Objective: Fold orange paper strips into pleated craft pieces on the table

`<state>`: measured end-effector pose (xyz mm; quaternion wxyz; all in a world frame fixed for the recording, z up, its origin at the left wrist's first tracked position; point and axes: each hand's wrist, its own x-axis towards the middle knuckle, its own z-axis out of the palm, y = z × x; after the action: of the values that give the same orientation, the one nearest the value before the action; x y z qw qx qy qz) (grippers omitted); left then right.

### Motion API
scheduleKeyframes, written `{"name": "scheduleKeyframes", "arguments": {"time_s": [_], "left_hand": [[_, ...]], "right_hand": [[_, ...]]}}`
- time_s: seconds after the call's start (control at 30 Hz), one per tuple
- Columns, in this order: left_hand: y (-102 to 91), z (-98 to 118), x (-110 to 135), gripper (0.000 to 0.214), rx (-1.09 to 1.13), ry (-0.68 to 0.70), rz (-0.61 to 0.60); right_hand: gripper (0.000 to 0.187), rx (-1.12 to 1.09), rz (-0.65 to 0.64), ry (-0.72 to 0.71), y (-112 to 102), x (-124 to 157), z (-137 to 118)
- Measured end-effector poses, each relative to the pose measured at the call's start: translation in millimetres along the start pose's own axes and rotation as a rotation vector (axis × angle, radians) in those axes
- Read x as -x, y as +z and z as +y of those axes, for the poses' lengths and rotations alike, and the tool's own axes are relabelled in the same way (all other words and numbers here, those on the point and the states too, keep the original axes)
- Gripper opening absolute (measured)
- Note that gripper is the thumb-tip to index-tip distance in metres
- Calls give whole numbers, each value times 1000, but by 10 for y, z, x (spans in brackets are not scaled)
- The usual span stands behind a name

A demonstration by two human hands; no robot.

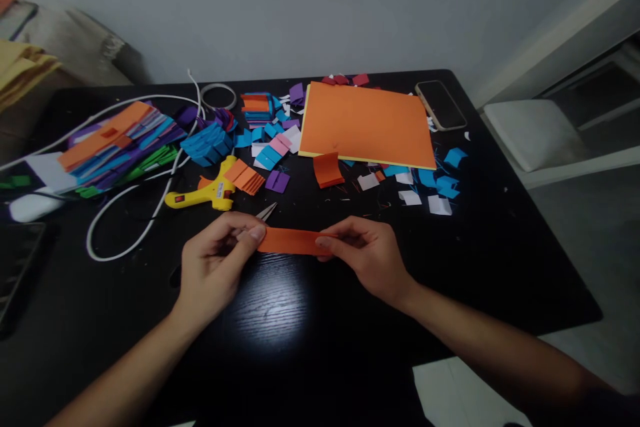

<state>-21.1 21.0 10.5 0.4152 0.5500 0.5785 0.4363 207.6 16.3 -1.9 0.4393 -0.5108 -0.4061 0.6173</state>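
Note:
My left hand (216, 261) and my right hand (367, 255) each pinch one end of a folded orange paper strip (291, 241), held flat just above the black table (500, 260). The fingers of both hands are closed on the strip. The tips of a pair of scissors (267, 211) poke out just behind my left hand's fingers. A small folded orange piece (329, 169) lies beyond the strip, in front of a large orange paper sheet (367, 124).
A yellow glue gun (203, 195) with a white cord (131, 213) lies at the left. Stacks of coloured paper strips (120, 143) and several blue, purple, pink and white folded pieces are scattered behind. A phone (441, 105) sits at the far right; a white stool (535, 133) stands beside the table.

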Motion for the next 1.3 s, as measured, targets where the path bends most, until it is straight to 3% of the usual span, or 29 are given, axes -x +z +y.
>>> {"name": "scheduleKeyframes", "arguments": {"time_s": [0.1, 0.3, 0.47, 0.67, 0.8, 0.97, 1.2, 1.3], "left_hand": [[12, -15, -2, 15, 1, -17, 4], [22, -33, -25, 22, 70, -86, -127], [-18, -39, -44, 18, 13, -50, -138], [22, -34, -2, 17, -96, 25, -549], [97, -43, 49, 16, -139, 43, -697], [128, -61, 74, 13, -137, 60, -670], [121, -68, 85, 14, -141, 91, -669], [79, -63, 34, 13, -134, 76, -606]], "right_hand": [[21, -26, 7, 7, 6, -6, -5], [24, -60, 26, 2, -10, -36, -19], [21, 15, -183, 54, -40, -26, -9], [15, 122, -307, 40, -10, 31, 26], [9, 246, -410, 15, -6, 40, 14], [8, 305, -473, 49, -12, 25, -28], [2, 356, -478, 82, -41, 18, -20], [4, 306, -440, 116, -99, -34, -30]]}}
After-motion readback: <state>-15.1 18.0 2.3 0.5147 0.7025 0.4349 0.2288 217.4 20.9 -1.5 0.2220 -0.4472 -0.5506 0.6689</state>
